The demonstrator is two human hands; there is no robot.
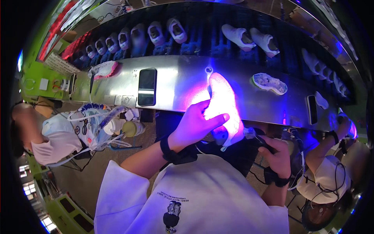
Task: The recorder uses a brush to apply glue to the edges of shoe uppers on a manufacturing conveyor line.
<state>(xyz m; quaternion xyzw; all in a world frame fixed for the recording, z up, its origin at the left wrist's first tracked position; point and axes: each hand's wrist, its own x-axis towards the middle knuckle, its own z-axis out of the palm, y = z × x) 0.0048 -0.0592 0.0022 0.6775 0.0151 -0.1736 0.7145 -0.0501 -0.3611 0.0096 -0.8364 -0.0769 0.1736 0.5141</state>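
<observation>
My left hand (193, 121) is closed around a shoe (225, 103), thumb across its side, above the near edge of the bench. Violet light falls on the shoe, and its surface glows so brightly that detail is lost. Lower right of it, my right hand (277, 156) is closed on a slim tool (260, 139) with a dark handle. The tool's pale tip lies close to the near end of the shoe; whether they touch I cannot tell. Its exact kind is not clear.
A metal bench (177, 85) holds a phone (147, 86), a white shoe sole (269, 83) and a pink-and-white shoe (103, 69). Beyond runs a dark conveyor (206, 29) with several pale shoes. Co-workers sit left (58, 130) and right (325, 175). A second phone (312, 110) lies at right.
</observation>
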